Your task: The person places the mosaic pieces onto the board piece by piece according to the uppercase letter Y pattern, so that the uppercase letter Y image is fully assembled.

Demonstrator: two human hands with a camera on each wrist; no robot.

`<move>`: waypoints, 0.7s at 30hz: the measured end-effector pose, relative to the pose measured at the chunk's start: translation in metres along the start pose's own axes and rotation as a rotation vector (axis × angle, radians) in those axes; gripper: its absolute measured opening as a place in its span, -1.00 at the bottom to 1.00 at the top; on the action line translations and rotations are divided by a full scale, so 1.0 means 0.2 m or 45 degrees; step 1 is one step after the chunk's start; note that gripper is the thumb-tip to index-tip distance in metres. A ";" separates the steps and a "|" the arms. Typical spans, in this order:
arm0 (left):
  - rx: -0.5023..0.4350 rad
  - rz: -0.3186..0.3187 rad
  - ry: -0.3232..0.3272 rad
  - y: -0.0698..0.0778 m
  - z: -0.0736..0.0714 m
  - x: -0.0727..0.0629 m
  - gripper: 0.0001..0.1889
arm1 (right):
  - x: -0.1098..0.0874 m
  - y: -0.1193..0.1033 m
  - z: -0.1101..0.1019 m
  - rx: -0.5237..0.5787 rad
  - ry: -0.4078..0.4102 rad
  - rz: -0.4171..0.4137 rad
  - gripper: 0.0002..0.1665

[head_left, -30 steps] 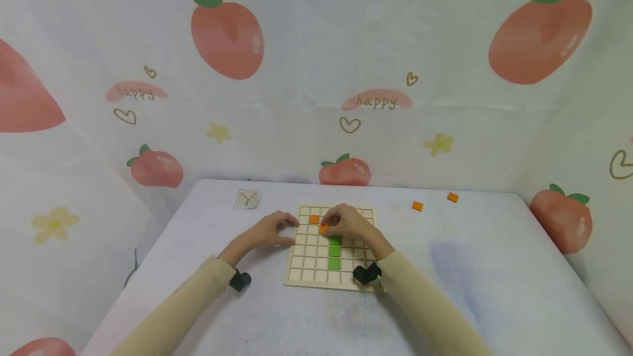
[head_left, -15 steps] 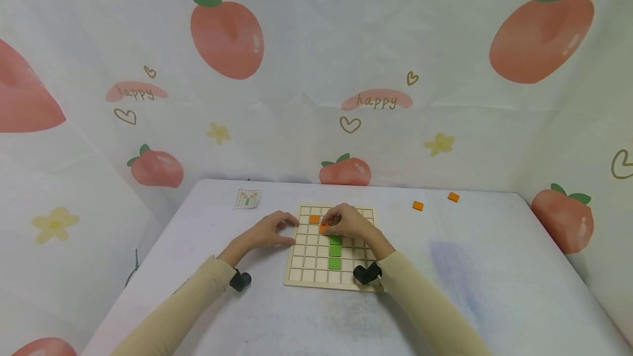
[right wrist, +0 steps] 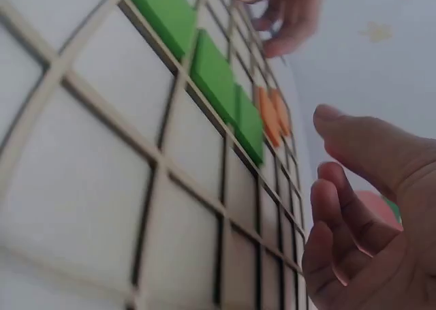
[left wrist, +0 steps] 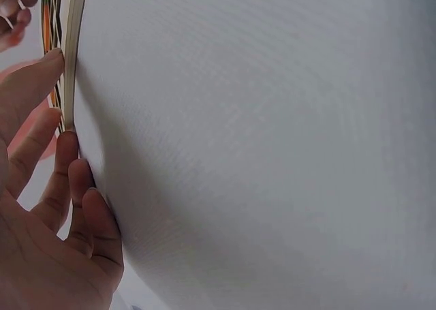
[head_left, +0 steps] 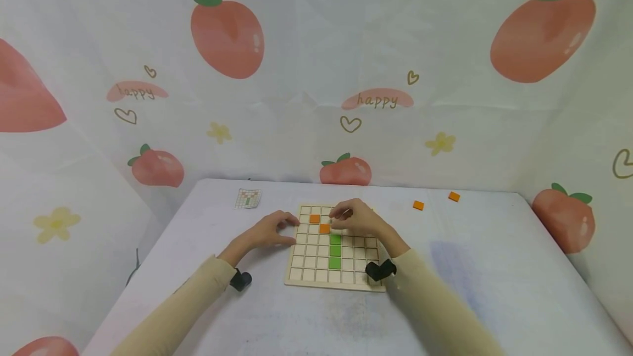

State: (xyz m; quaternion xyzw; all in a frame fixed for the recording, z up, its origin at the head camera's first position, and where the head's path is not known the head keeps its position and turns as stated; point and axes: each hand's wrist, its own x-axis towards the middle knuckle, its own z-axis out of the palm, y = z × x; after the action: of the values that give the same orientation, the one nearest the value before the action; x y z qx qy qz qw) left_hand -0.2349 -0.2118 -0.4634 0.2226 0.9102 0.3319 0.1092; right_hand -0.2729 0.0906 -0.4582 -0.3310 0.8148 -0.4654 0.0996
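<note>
A wooden grid board (head_left: 326, 287) lies on the table. On it three green tiles (head_left: 334, 263) form a column, and two orange tiles (head_left: 325, 228) sit diagonally up and left of them. At the board's left edge my left hand (head_left: 269, 231) rests, thumb and fingertips touching the rim; the left wrist view shows the fingers (left wrist: 65, 153) against its side. My right hand (head_left: 360, 220) hovers over the upper part of the board, just right of the nearer orange tile. Its thumb and fingers (right wrist: 361, 143) are apart in the right wrist view, with nothing between them.
Two loose orange tiles (head_left: 418, 205) lie at the back right of the table. A small pattern card (head_left: 248, 199) with a printed grid lies at the back left. A fruit-print cloth (head_left: 296, 142) hangs behind the table (head_left: 277, 323).
My right hand has let go of the nearer orange tile and moved up and right, leaving that tile in its square. The left hand stays at the board's edge.
</note>
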 end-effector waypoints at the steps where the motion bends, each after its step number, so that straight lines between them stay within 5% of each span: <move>1: -0.001 0.003 0.000 0.00 0.00 0.00 -0.54 | -0.01 0.00 -0.02 0.018 0.006 -0.003 -0.75; 21: -0.004 -0.015 0.002 0.01 0.00 0.00 -0.54 | -0.38 0.09 -0.35 0.011 0.097 0.235 -0.66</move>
State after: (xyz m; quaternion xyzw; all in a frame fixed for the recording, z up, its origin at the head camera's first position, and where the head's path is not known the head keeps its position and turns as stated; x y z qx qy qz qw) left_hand -0.2353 -0.2107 -0.4626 0.2170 0.9109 0.3329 0.1110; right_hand -0.2568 0.1927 -0.4468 -0.2362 0.8430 -0.4700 0.1126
